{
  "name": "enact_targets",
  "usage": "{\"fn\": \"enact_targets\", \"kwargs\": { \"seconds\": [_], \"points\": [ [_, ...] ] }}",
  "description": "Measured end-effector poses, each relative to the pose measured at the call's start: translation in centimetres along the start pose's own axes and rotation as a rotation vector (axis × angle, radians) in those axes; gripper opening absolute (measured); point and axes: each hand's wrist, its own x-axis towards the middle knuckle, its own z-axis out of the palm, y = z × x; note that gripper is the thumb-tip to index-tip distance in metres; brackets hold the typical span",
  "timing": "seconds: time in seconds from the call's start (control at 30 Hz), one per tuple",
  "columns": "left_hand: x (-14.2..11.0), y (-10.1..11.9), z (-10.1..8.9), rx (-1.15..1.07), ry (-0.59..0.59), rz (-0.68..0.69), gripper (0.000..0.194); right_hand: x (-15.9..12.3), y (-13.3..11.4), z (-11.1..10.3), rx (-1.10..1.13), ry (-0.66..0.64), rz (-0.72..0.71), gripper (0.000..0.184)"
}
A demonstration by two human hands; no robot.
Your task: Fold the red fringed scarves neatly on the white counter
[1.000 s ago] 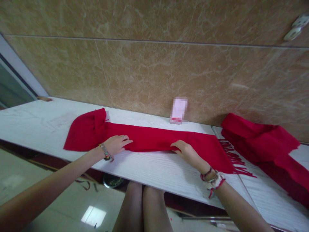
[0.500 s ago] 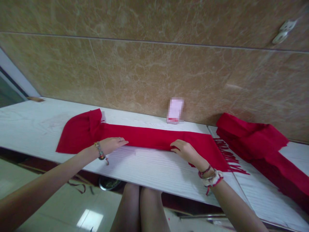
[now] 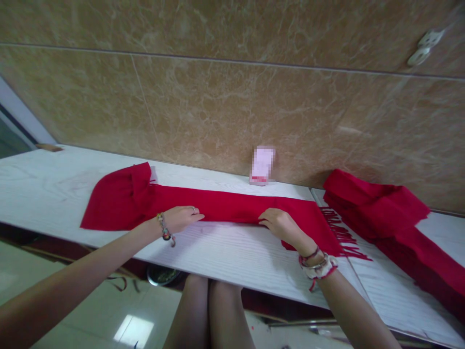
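Observation:
A long red scarf [image 3: 225,206] with a fringe at its right end lies stretched along a white table [image 3: 225,252]. Its left end is bunched into a wider fold. My left hand [image 3: 181,218] rests on the scarf's near edge left of the middle, fingers closed around the folded edge. My right hand [image 3: 281,225] pinches the same near edge further right, thumb and fingers curled on the cloth. Both wrists wear bracelets.
More red scarves [image 3: 381,213] are piled at the right on the adjoining table. A small pink card [image 3: 262,166] leans against the brown tiled wall [image 3: 232,106]. A wall socket [image 3: 423,48] sits at the upper right. My knees show below the table edge.
Both hands stay on the scarf's near edge and have pushed it slightly away, making the strip narrower. The view has shifted a little.

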Motion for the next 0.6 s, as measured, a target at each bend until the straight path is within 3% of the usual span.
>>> {"fn": "enact_targets", "kwargs": {
  "seconds": [0.4, 0.6],
  "points": [
    [0.0, -0.9, -0.5, 0.009, -0.101, 0.039, 0.050, -0.4, 0.1, -1.0, 0.197, -0.026, 0.002, 0.014],
    [0.0, 1.5, -0.7, 0.026, -0.004, -0.087, 0.033, -0.5, 0.1, -1.1, 0.126, -0.012, 0.021, 0.019]
  ]
}}
